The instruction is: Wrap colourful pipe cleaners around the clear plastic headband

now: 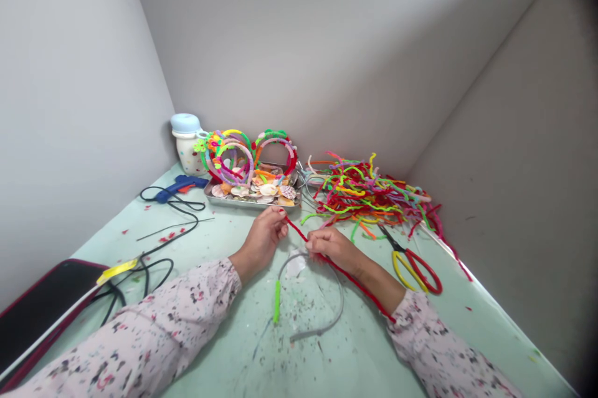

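Note:
Stretched between my hands is a red pipe cleaner (359, 288). My left hand (262, 237) pinches its far end between thumb and fingers. Closed around it a little farther along is my right hand (337, 248), and the rest of the strand trails back along my right forearm to the sleeve. Below the hands a grey headband (340, 304) lies on the table, one end wrapped in bright green (276, 302). My right hand is just above the headband's curve; whether they touch I cannot tell.
A metal tray (252, 203) holds shells and finished colourful headbands (236, 164). Loose pipe cleaners (369, 189) are heaped at the back right, with scissors (418, 267) in front. At left are a blue glue gun (180, 186), black cable (172, 239), a lidded cup (187, 146) and a dark tablet (42, 298).

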`<action>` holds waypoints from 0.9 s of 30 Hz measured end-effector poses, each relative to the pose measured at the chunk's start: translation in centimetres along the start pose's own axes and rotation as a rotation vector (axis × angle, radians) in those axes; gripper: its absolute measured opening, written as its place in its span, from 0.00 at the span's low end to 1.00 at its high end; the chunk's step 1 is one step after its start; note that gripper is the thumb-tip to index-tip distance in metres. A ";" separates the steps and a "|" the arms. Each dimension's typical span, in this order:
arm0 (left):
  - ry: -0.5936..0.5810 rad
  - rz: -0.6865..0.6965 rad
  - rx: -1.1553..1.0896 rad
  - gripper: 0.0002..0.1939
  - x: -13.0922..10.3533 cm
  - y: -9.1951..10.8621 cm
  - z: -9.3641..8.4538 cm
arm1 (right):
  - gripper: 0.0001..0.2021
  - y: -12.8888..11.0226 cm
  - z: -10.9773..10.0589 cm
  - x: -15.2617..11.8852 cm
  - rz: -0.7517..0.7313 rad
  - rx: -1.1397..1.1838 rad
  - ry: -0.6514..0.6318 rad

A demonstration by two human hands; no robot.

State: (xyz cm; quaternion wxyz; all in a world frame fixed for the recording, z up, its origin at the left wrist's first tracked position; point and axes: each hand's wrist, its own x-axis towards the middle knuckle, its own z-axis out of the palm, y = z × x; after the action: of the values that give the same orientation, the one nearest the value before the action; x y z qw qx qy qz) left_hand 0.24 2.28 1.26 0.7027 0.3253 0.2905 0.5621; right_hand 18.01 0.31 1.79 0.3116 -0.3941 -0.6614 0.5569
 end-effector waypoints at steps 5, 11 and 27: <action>-0.008 0.023 0.035 0.07 0.0 0.0 0.1 | 0.12 0.1 0.0 0.0 -0.006 0.010 -0.008; -0.024 0.035 0.076 0.09 -0.1 0.0 0.2 | 0.13 0.5 -0.1 0.1 -0.012 -0.004 -0.008; -0.119 0.003 0.154 0.11 -0.2 -0.1 0.3 | 0.16 -0.1 0.2 0.0 0.001 -0.029 0.015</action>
State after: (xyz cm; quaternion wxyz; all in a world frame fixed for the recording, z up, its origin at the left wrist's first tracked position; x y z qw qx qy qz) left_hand 0.44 2.00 1.39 0.6909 0.4118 0.2901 0.5186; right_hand 17.86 0.20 1.90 0.3106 -0.4030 -0.6668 0.5445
